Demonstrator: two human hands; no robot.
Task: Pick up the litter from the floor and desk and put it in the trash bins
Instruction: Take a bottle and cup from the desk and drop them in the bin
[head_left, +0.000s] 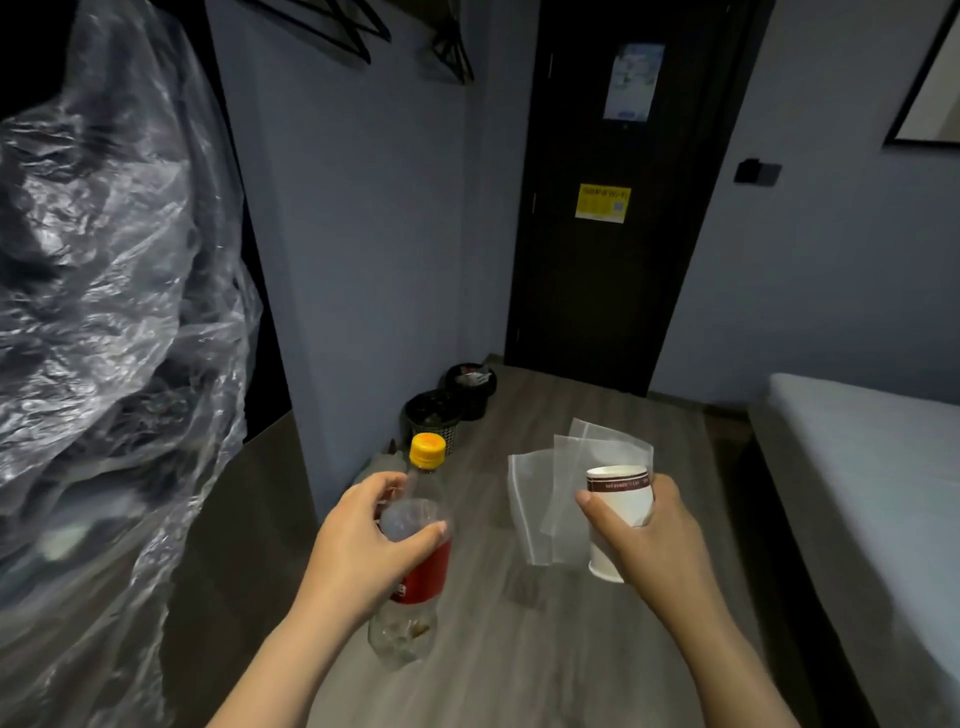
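Two pieces of litter and a few more fill my hands as I stand over the grey wood-look floor (519, 665). My left hand (358, 551) is curled round the upper body of a clear plastic bottle (402, 636), thumb across the front and fingers behind the neck. The bottle is upright, with a yellow cap (427, 450) and a red label (432, 571). The label carries a small white mark at its left edge, but I cannot read a brand. My right hand (649, 540) wraps a white paper cup (621, 512), and my thumb presses a few clear zip bags (540, 499) against its side. They fan out to the left and above the cup. A dark red band under the cup's rim bears pale print too small to read. Ahead, against the blue-grey wall, two dark trash bins (434, 415) stand side by side on the floor, both already holding rubbish. Beyond them is a dark door (587, 291) with a yellow notice (602, 202). Its text is illegible, and a small square code sits at its right. Higher up hangs a pale blue sheet (631, 83), also unreadable. Crumpled clear plastic sheeting (104, 260) hangs at my left, and a bed (872, 457) lies at my right.
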